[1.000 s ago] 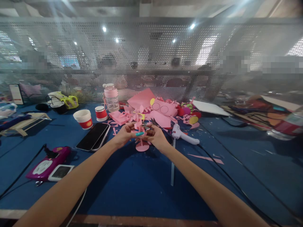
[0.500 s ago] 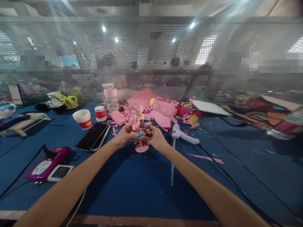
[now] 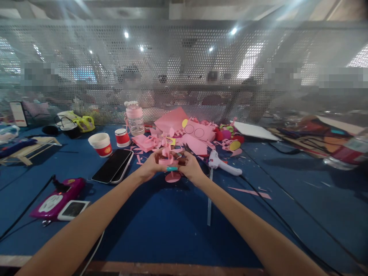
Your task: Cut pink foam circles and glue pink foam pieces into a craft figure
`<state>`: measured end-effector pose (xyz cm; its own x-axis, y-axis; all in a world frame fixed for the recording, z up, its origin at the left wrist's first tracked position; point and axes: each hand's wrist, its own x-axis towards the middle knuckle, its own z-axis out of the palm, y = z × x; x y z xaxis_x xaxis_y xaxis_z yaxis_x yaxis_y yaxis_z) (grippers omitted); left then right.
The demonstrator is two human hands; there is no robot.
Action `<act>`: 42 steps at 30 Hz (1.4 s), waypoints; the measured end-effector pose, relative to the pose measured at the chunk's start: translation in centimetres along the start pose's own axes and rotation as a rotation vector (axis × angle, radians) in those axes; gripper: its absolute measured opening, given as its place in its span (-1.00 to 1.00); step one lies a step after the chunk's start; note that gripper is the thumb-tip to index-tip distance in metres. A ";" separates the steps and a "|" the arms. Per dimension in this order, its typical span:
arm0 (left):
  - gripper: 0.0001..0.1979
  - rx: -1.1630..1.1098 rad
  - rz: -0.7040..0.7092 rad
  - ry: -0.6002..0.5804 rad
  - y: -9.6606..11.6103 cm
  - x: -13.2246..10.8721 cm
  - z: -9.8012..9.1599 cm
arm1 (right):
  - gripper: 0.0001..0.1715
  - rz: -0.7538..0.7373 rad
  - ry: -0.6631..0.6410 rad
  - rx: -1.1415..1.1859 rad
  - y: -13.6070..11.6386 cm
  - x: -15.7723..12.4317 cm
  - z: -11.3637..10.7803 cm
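Observation:
My left hand [image 3: 152, 164] and my right hand [image 3: 190, 166] meet over the middle of the blue table [image 3: 161, 226]. Both pinch a small pink paper piece [image 3: 167, 154] held just above the surface. A pink paper disc [image 3: 173, 177] hangs or rests right under the hands; I cannot tell which. A teal nail shows at the fingertips. Behind the hands lies a heap of pink paper cut-outs [image 3: 184, 134].
A black phone [image 3: 113, 165] lies left of my hands, with two red paper cups [image 3: 101, 144] and a pink bottle [image 3: 134, 118] behind it. A white glue gun [image 3: 222, 163] sits to the right, its cord trailing. A purple device [image 3: 59, 197] is near left. A mesh screen stands behind.
My hands have turned the pink paper piece slightly and dropped a little toward the table. Nothing else has moved.

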<state>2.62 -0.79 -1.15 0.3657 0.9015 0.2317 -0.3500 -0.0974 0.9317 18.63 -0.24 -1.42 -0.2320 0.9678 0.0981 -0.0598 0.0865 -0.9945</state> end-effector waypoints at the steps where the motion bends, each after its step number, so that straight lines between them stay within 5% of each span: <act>1: -0.51 0.016 0.000 0.013 -0.1 0.0 0.0 | -0.39 0.010 -0.005 0.006 0.0 0.0 0.0; 20: -0.56 -0.074 -0.046 0.183 -0.1 0.3 0.4 | -0.42 -0.025 -0.032 0.042 0.4 -0.1 0.2; 42: -0.52 0.000 -0.001 0.126 0.0 0.0 0.6 | -0.36 -0.035 -0.028 0.082 0.5 0.1 0.2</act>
<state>3.10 -1.02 -1.00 0.2545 0.9475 0.1934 -0.3498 -0.0962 0.9319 18.40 -0.10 -1.87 -0.2553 0.9574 0.1351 -0.1476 0.0995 -0.9840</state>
